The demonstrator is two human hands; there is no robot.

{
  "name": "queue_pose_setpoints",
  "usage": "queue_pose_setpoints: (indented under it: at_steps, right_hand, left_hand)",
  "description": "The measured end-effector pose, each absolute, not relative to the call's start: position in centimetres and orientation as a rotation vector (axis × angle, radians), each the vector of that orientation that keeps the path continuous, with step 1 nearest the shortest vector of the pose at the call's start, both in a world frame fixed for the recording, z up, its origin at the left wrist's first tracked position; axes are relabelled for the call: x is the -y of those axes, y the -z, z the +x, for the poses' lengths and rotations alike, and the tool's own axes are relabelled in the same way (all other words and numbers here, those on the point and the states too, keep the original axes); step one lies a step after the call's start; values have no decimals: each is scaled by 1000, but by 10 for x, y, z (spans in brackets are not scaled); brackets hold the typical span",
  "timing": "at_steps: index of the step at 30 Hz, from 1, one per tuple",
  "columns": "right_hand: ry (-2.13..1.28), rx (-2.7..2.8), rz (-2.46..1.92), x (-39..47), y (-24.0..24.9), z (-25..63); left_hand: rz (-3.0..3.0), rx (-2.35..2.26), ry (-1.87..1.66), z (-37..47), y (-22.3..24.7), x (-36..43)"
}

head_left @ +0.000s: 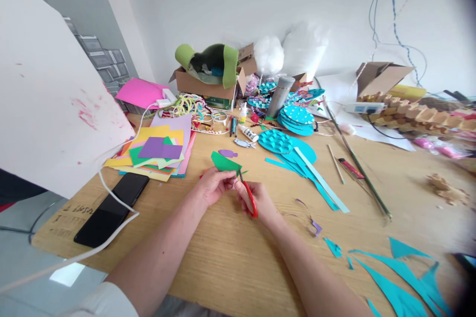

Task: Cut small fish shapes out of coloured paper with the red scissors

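A piece of green paper (224, 162) is pinched in my left hand (215, 185), its wide end pointing up and away from me. My right hand (256, 200) grips red-handled scissors (252, 202), and their dark blades meet the paper's right edge. Something small and pale shows between the two hands, too small to name. Just beyond the green paper lies a purple paper cutout (227, 153). A bit of red, partly hidden, peeks out beside my left hand.
Coloured paper sheets (163, 148) are stacked at left, near a black phone (111, 210) crossed by a white cable (119, 200). Blue paper scraps (394, 277) lie front right. Blue paper strips (320, 178), a glue bottle (248, 133) and a steel flask (280, 96) stand or lie farther back.
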State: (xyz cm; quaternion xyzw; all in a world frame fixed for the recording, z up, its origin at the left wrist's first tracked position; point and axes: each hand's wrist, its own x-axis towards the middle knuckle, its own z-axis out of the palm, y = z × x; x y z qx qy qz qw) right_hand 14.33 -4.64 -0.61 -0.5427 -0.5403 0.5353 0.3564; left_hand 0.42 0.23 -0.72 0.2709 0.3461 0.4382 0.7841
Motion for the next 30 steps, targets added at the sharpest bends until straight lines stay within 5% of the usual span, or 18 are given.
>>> queue_pose_setpoints:
  at_steps: [30]
  right_hand:
    - [-1495,1444,-1410,46,0,146]
  left_hand:
    - [867,-906,-984,5,5,0]
